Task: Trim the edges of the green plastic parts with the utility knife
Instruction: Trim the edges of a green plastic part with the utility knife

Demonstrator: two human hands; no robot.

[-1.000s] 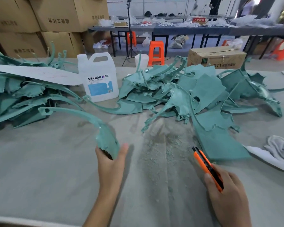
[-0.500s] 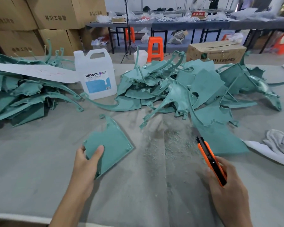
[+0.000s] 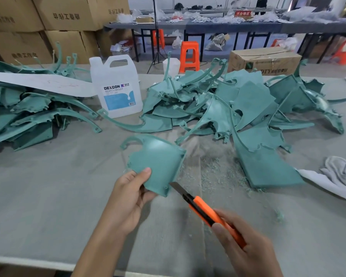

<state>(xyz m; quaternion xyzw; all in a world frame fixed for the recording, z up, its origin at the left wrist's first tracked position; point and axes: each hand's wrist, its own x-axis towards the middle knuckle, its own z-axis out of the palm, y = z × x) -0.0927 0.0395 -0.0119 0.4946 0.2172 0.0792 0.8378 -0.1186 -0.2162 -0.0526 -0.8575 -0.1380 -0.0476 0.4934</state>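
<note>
Holding a flat green plastic part with one curved arm [image 3: 158, 160] up over the grey worktop [image 3: 38, 196], near the middle of the view. Pinching its bottom corner with the left hand [image 3: 128, 200], thumb on top, other fingers curled under. Gripping an orange utility knife [image 3: 206, 212] tight in the right hand [image 3: 248, 246] down at 5 o'clock, fingers wrapped round the handle, silver blade pushed out and pointing to 10 o'clock. Resting the blade tip right at the part's lower edge, on its 5 o'clock side; cannot tell if cutting in.

Facing a big heap of more green plastic parts [image 3: 238, 108] at 1 o'clock and a second heap of green parts [image 3: 18, 116] at 10 o'clock, with a long white strip [image 3: 38, 82] lying across it. Looking past a see-through plastic jug with a blue label [image 3: 116, 86], upright at 11 o'clock between the two heaps. Working beside a patch of tiny green shavings [image 3: 218, 170] just to 3 o'clock of the held part, and a crumpled white cloth [image 3: 342, 172] far out at 3 o'clock. Facing stacked brown cardboard boxes [image 3: 64, 15] at 11 o'clock behind the worktop, and an orange plastic stool [image 3: 189, 54] at 12 o'clock.
</note>
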